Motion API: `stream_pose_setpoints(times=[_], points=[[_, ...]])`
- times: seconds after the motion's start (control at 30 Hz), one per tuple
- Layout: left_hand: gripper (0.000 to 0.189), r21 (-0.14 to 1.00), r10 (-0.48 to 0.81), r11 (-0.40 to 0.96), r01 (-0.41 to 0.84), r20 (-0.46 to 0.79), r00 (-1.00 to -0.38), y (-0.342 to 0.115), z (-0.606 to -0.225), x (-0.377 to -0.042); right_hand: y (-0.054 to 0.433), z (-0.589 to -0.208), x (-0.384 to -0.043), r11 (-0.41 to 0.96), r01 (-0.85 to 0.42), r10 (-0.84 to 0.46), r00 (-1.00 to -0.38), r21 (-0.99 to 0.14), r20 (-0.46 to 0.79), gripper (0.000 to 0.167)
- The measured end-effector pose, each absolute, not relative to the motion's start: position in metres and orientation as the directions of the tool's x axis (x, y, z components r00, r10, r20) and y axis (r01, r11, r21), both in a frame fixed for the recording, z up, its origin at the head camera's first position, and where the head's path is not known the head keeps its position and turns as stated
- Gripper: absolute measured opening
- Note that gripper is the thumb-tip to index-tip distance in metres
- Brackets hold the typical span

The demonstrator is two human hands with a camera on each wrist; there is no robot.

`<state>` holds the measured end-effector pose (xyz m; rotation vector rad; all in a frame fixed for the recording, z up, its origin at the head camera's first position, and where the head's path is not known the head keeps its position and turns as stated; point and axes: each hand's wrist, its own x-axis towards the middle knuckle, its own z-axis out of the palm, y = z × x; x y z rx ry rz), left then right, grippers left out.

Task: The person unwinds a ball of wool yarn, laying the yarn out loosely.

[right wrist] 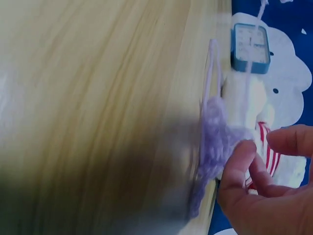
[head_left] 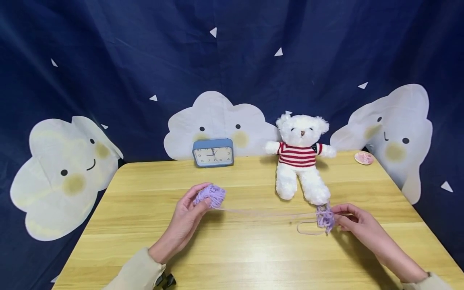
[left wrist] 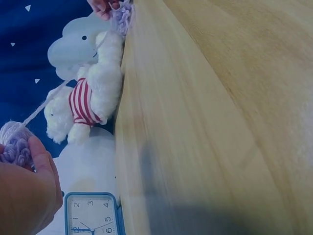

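My left hand (head_left: 186, 215) grips a small ball of lilac yarn (head_left: 214, 196) between thumb and fingers, above the left middle of the table. From the ball a strand (head_left: 253, 212) stretches across to my right hand (head_left: 362, 225). There, thumb and fingertips pinch the edge of a loopy bunch of lilac yarn (right wrist: 212, 137), which hangs down close over the table. A loose loop of yarn (head_left: 308, 233) sticks out from the bunch toward the left. In the head view the bunch is just below a foot of the white teddy bear (head_left: 299, 157).
The teddy bear in a red-striped top sits at the back right of the wooden table (head_left: 246, 257). A blue alarm clock (head_left: 213, 153) stands at the back middle. A pink round disc (head_left: 364, 158) lies by the back right corner. Behind hangs a dark blue curtain (head_left: 246, 76) with clouds.
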<state>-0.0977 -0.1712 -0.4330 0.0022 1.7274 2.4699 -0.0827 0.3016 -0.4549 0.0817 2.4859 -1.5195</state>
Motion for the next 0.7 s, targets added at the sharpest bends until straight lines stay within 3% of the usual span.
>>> stream_pose_setpoints(times=[0.2,0.4,0.53,0.7], points=[[0.044,0.942,0.100,-0.307,-0.135,-0.109,-0.989,-0.168,-0.432,-0.099,0.289,-0.449,-0.076,0.514,0.117,0.041,-0.993,-0.850,-0.112,0.033],[0.040,0.936,0.104,-0.321,-0.145,-0.117,-0.988,-0.168,-0.432,-0.099,0.258,-0.444,-0.074,0.423,0.023,0.105,-0.994,-0.906,0.024,0.021],[0.047,0.937,0.154,-0.316,-0.149,-0.104,-0.983,-0.169,-0.432,-0.099,0.231,-0.440,-0.076,0.351,-0.027,0.007,-0.999,-0.936,0.031,0.021],[0.059,0.936,0.212,-0.321,-0.142,-0.075,-0.974,-0.170,-0.432,-0.098,0.201,-0.437,-0.081,0.245,-0.044,-0.241,-0.970,-0.969,-0.017,0.032]])
